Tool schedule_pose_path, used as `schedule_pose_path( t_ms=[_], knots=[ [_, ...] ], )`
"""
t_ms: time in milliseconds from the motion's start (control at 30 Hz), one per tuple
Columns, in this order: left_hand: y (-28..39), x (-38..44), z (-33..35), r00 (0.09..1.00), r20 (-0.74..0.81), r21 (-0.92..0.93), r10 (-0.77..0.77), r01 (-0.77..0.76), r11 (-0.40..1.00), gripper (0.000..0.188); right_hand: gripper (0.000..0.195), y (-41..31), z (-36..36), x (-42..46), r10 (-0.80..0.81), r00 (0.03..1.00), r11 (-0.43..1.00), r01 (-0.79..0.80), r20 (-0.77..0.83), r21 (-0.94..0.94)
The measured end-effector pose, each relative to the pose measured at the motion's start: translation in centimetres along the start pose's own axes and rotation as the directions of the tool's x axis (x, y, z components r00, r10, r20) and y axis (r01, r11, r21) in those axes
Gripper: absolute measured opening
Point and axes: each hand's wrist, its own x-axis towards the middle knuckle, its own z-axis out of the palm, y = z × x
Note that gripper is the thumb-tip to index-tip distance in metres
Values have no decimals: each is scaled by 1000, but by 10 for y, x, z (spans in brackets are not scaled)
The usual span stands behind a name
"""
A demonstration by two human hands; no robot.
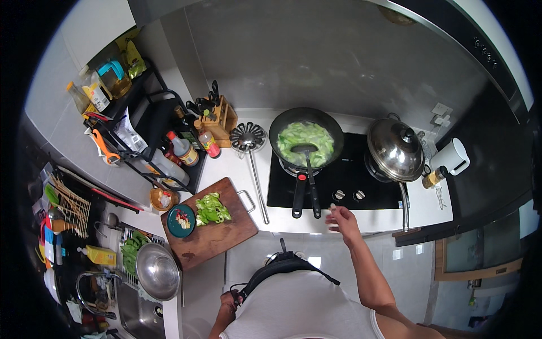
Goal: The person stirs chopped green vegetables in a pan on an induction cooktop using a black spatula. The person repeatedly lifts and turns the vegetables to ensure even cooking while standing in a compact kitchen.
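Note:
My right hand is raised at the hob's front edge, fingers loosely bent, near the control knobs. Down at my left side, my left hand is beside a black strap or cord; its grip is unclear. A black wok on the left burner holds chopped green vegetables in liquid. A slotted spatula rests in it, its handle beside the wok's. Sliced green peppers and a teal dish of chopped red and pale pieces are on the wooden cutting board.
A lidded steel pan sits at the hob's right. A long-handled strainer lies left of the hob. Behind the board stand a bottle rack and knife block. A steel bowl partly overhangs the sink.

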Motion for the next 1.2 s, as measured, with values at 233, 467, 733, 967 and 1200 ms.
schedule_pose_path(
  t_ms=[233, 467, 733, 967, 1200],
  knots=[
    [-13, 10, -7, 998, -12, -66, -64, 63, 996, 16, 52, -31, 46, 24, -8, 979, 997, -7, 202, 74],
    [-16, 13, -11, 996, -23, -105, -84, 81, 991, 15, 21, -50, 43, 52, -659, 741, 641, 464, -129, -612],
    [-28, 18, -9, 993, -36, -146, -109, 103, 984, 14, 29, -136, -21, 1, -435, 900, 712, 343, -2, -613],
    [-30, 21, -6, 992, -43, -157, -115, 107, 982, 12, 28, -152, -43, -22, -329, 941, 627, 281, 80, -727],
    [-24, 21, -5, 993, -51, -160, -110, 100, 982, 12, 26, -122, -22, 19, -342, 936, 716, 319, 86, -621]
  ],
)
